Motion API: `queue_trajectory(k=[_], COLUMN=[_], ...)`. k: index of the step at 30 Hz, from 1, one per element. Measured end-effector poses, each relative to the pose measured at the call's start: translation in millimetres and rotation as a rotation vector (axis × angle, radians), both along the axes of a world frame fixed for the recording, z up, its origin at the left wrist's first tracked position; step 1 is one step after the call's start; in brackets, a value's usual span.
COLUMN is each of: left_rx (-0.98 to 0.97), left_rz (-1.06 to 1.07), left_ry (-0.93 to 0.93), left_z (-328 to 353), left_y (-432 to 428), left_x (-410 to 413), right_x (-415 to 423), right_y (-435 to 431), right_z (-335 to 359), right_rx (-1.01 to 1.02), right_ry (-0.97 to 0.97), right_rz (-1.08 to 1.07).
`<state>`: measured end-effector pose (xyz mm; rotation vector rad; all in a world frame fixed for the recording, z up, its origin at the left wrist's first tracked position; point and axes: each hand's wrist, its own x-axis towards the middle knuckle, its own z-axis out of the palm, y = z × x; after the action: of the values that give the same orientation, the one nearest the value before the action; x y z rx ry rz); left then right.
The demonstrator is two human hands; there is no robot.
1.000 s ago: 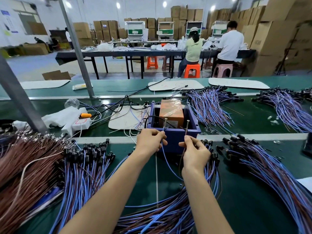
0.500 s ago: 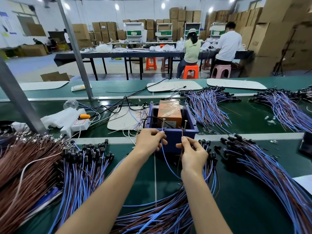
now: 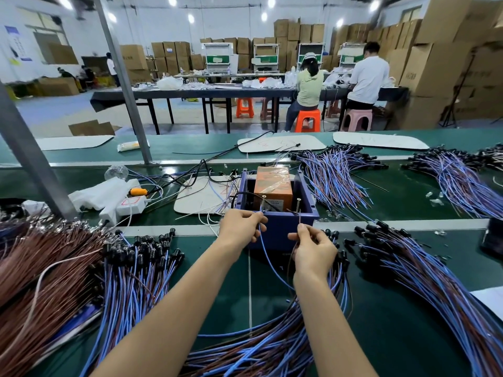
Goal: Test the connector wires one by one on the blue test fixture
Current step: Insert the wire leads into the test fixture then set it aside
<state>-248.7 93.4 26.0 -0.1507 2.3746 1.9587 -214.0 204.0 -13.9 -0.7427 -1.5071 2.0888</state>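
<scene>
At blue fixture [image 3: 283, 227]: left hand [image 3: 239, 227], right hand [image 3: 315, 248] pinch wires [image 3: 268, 261]; tips unclear.

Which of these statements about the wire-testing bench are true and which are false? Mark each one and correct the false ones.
1. The left hand pinches a blue wire. True.
2. The right hand lies flat on the bench. False: it pinches a thin wire upright at the blue test fixture.
3. An orange box sits inside the fixture. True.
4. The fixture stands on a red surface. False: it stands on a green belt.
</scene>
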Motion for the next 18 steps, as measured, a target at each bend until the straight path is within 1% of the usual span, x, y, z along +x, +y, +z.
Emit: queue_trajectory(k=[18], left_rx=[-0.053], left_rz=[-0.026], left_ry=[0.014], left_z=[5.6], left_y=[0.9], left_x=[-9.5], right_x=[-7.0], right_y=[2.8], right_z=[-0.4], right_rx=[0.058], right_ry=[-0.032], right_rz=[0.042])
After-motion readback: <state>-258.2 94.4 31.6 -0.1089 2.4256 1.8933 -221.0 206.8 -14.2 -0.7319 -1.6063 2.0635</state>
